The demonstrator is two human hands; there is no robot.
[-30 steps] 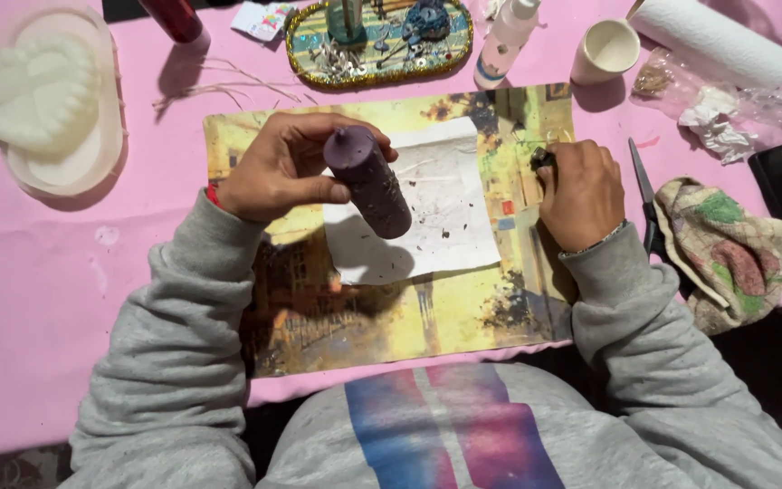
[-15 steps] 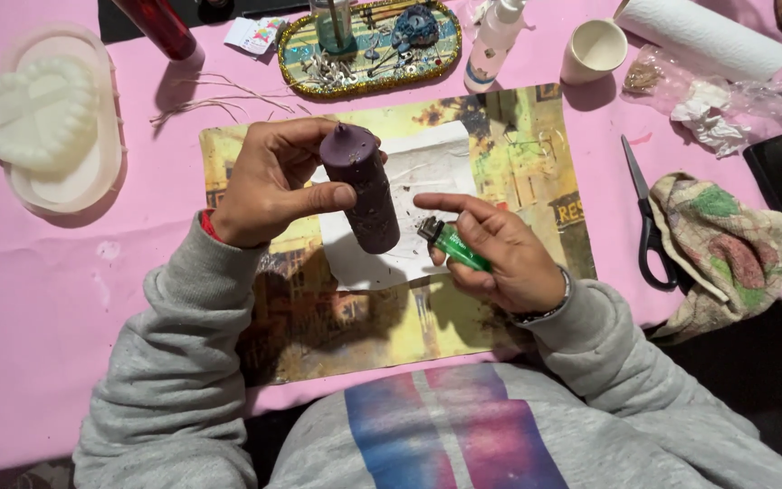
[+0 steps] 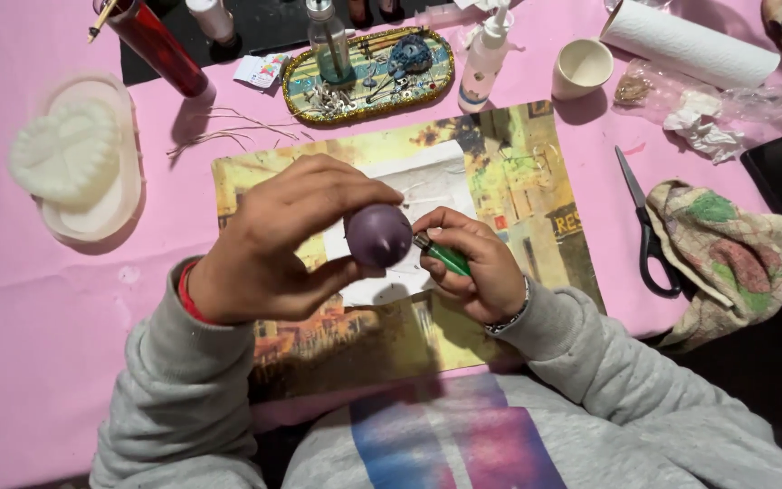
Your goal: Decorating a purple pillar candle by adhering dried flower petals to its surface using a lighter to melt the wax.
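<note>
A: Left hand [image 3: 264, 249] first. Grip clamped round the purple candle [image 3: 377, 234], fingers over the top, thumb beneath, rounded end tipped toward the camera, held up above the white paper [image 3: 427, 195].

B: And the right hand [image 3: 472, 267]?

A: Closed on a green lighter [image 3: 443, 254], its metal head just beside the candle's end. No flame that I can make out.

B: How does the candle handle, by your reckoning?

A: Wax, I judge: stiff, moderately heavy for its bulk, smooth and a bit slippery. It would mark or soften near heat, so the hold belongs on the body, away from the end by the lighter.

B: Round about?

A: Printed yellow mat [image 3: 518, 172] under the paper, on the pink counter [image 3: 38, 317]. Scissors [image 3: 644, 235] and a stained rag [image 3: 735, 254] to the right; a white heart-shaped mould [image 3: 70, 163] well apart on the left.
</note>
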